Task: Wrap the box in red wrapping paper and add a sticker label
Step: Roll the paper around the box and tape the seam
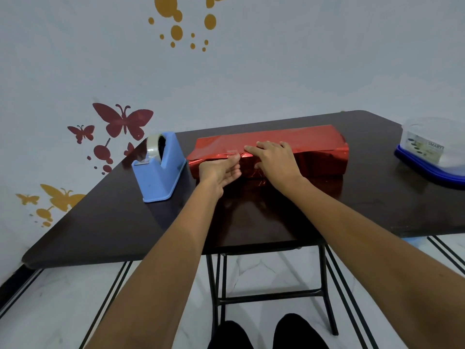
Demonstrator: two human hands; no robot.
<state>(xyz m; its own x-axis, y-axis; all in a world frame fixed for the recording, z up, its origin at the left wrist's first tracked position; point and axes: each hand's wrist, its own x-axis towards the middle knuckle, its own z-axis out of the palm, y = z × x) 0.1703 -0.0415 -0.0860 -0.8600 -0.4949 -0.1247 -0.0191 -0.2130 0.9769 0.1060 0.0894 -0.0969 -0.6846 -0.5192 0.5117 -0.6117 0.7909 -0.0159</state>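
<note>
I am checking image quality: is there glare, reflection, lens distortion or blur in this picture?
Head view: the wide-angle lens bends the edges of the table; its glossy top mirrors the wrapped box; the foil glints beside the left hand and right hand; lighting is soft and even; nothing looks blurred.

Views: one, head-worn, wide-angle.
Position: above the near edge of the table (125,222), close in.
Facing: forward and down, across the table toward the wall (276,71) behind.
Lower frame: floor (264,268) under the table, straight below.
</note>
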